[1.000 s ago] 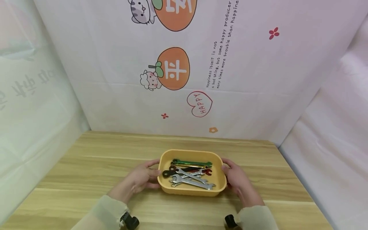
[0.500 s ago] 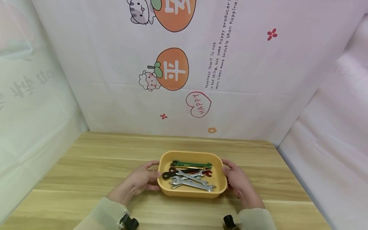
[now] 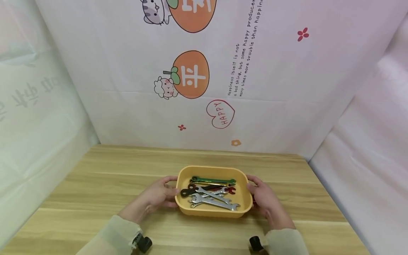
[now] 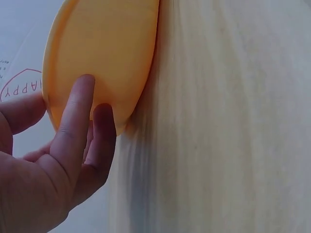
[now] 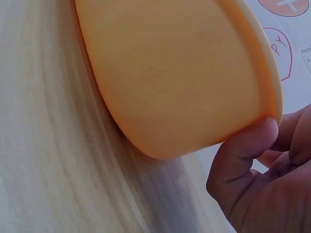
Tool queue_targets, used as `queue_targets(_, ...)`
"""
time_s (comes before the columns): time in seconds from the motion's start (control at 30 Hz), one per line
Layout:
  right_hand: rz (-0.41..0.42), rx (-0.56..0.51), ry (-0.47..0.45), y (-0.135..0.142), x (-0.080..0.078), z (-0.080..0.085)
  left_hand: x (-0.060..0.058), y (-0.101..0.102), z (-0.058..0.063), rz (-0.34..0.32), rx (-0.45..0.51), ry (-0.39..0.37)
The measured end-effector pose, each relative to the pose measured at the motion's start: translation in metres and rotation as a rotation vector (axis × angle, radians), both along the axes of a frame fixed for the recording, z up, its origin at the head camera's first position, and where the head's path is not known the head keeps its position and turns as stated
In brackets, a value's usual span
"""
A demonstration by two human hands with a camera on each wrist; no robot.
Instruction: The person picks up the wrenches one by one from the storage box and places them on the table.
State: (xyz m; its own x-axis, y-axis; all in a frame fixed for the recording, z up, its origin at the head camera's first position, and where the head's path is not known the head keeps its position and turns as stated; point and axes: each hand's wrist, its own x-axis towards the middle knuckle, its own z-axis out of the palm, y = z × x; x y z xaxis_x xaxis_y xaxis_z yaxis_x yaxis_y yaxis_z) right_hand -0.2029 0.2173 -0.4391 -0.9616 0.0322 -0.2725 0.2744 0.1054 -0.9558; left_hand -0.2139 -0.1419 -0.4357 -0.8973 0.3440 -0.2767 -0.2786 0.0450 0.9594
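A yellow plastic bin with rounded corners sits on the table in the head view, several wrenches lying inside it. Along its back lies a green wrench, with a gold one partly covered beside it. Silver wrenches cross one another at the front, over a black ratchet wrench and a red wrench end. My left hand grips the bin's left end, its fingertips against the outer wall. On the opposite end, my right hand holds the rim, one bent finger touching the wall below it.
The wooden table extends around the bin on all sides. A white printed cloth stands behind it, with white cloth at left and right. Dark devices sit at both wrists.
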Motion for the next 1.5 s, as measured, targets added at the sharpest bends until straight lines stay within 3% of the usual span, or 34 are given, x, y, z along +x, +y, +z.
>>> queue_targets(0.17,-0.014,-0.001,-0.003,0.0,-0.003,0.0,-0.009,-0.006,0.014,-0.054,-0.118,0.074)
queue_targets(0.37,-0.029,-0.001,-0.012,0.0,-0.003,0.0,-0.023,-0.022,0.048,-0.124,-0.208,0.158)
queue_targets(0.5,-0.033,-0.01,-0.012,0.0,-0.003,-0.002,-0.032,-0.033,0.071,-0.243,-0.213,0.199)
queue_targets(0.63,-0.033,-0.01,-0.007,0.001,-0.003,-0.003,-0.042,-0.033,0.085,-0.381,-0.184,0.276)
queue_targets(0.77,-0.038,-0.01,-0.011,0.003,-0.003,-0.003,-0.05,-0.022,0.088,-0.484,-0.147,0.333)
queue_targets(0.9,-0.036,-0.021,-0.011,0.003,-0.004,-0.004,-0.055,-0.004,0.085,-0.54,-0.124,0.362)
queue_targets(1.17,-0.033,-0.023,-0.007,0.002,-0.003,-0.004,-0.064,0.033,0.078,-0.614,-0.156,0.393)
queue_targets(1.5,-0.036,-0.01,-0.013,0.003,0.0,-0.004,-0.072,0.062,0.067,-0.674,-0.228,0.423)
